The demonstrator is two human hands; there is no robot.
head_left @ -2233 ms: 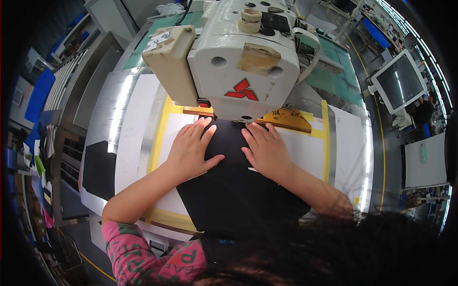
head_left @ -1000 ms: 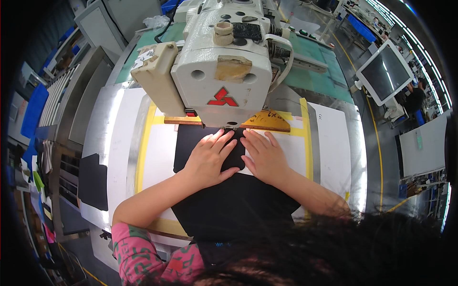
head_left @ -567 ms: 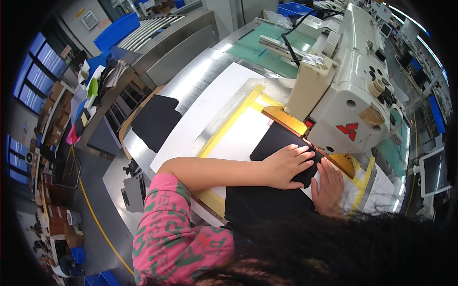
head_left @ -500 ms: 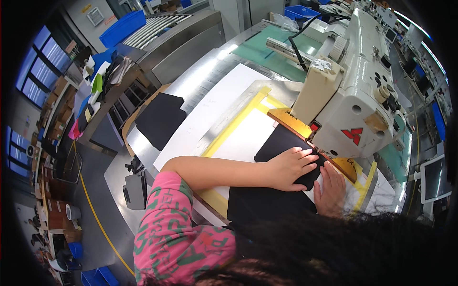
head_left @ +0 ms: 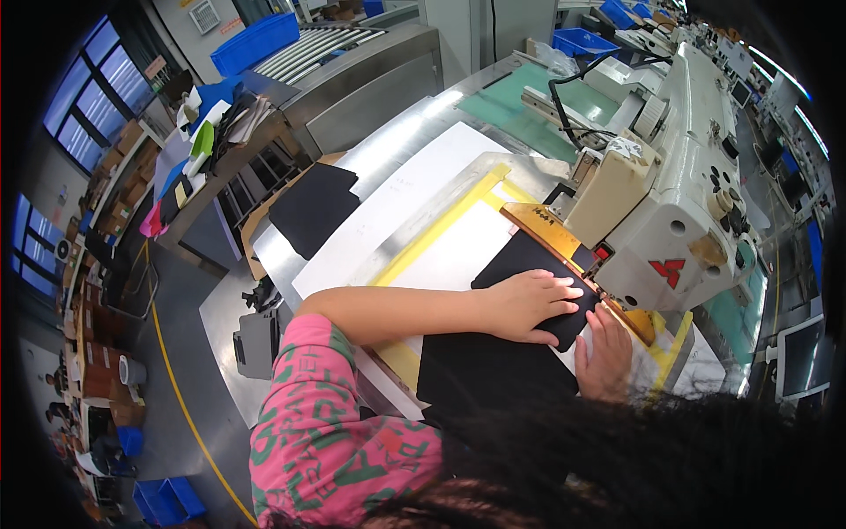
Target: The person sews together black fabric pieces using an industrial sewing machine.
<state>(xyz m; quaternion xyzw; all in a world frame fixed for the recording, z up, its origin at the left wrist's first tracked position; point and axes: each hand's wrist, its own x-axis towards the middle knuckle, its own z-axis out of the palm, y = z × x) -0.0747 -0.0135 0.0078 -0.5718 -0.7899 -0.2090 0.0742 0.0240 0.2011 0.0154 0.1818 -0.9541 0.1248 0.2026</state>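
My left hand lies flat on a black fabric piece, its fingers spread toward a copper-edged clamp bar. My right hand rests beside it, fingers extended and pointing at the same bar. It touches the black material at its edge; its wrist is hidden by hair. The fabric's far edge meets the amber clamp plate, under the head of a white sewing machine. A larger black sheet spreads below my left forearm, partly covered by hair. Neither hand grips anything visible.
A white template board with yellow tape lies under the work. Several black pieces are stacked at the table's left. A blue bin sits by a roller conveyor. At right stands a monitor.
The view has shifted slightly. Relative to the clamp plate, the machine head appears farther right, showing more of the gap between them. Both hands stay flat, with my left hand slightly farther left.
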